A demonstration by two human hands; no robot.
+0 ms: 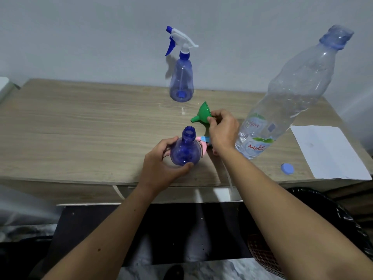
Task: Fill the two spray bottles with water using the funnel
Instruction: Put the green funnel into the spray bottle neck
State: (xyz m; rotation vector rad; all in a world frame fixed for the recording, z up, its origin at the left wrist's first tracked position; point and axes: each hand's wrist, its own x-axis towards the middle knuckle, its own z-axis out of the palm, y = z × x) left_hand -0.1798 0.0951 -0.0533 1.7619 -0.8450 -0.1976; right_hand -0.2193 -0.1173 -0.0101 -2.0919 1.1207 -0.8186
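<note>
Left hand [161,158] wraps the round blue open bottle [184,151], fingers curled around the body, thumb across the front. Neck is uncapped and faces up, bottle stands on the wooden table [80,128] near the front edge. Right hand [222,130] pinches the rim of the green funnel [202,115] between thumb and fingers; funnel is tilted, spout pointing left, held above the table just behind and right of the open neck, not in it. Pink-and-blue sprayer head [202,144] lies on the table touching the bottle's right side, partly hidden under the right hand.

Second spray bottle [181,81], blue with white/blue trigger head screwed on, stands upright at the back of the table, well apart. Large clear water bottle [282,102] stands to the right, uncapped; label partly readable: red "Le Miner…", rest cut off or blurred. Its blue cap [287,169] lies on the table near the front edge, just left of a white paper sheet [327,150].
</note>
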